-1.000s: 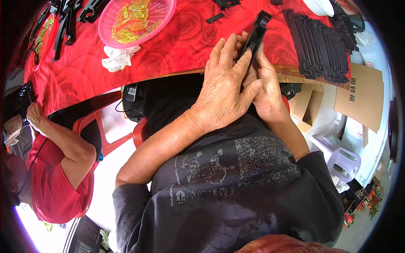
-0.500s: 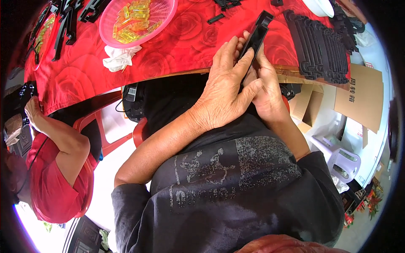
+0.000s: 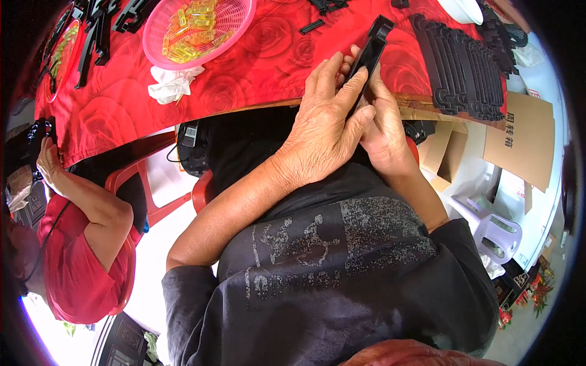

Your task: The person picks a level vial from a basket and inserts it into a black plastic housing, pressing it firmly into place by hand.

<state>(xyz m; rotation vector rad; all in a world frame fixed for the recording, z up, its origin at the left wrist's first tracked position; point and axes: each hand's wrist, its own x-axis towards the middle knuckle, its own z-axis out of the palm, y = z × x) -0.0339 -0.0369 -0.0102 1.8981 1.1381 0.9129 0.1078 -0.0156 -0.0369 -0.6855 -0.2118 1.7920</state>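
Note:
A long black plastic part (image 3: 373,46) with a hooked far end is held between my two hands, slanting up and to the right over the table's front edge. My left hand (image 3: 326,125) lies across its near side, with fingers pressed along it. From the right and beneath, my right hand (image 3: 384,125) wraps round the same part. The near end is hidden by my fingers. Right of my hands, a row of similar black plastic parts (image 3: 458,70) lies side by side on the red rose-patterned tablecloth (image 3: 262,79).
A pink basket (image 3: 151,43) holds several yellow clear pieces (image 3: 201,21). Beside it lies a crumpled white tissue (image 3: 171,85). Small black pieces (image 3: 312,26) lie farther back. A co-worker in red (image 3: 79,256) sits at the left. Cardboard boxes (image 3: 519,143) stand at the right.
My left hand has shifted very slightly left and its thumb has moved a little along the part. The co-worker's hand at the left has moved slightly.

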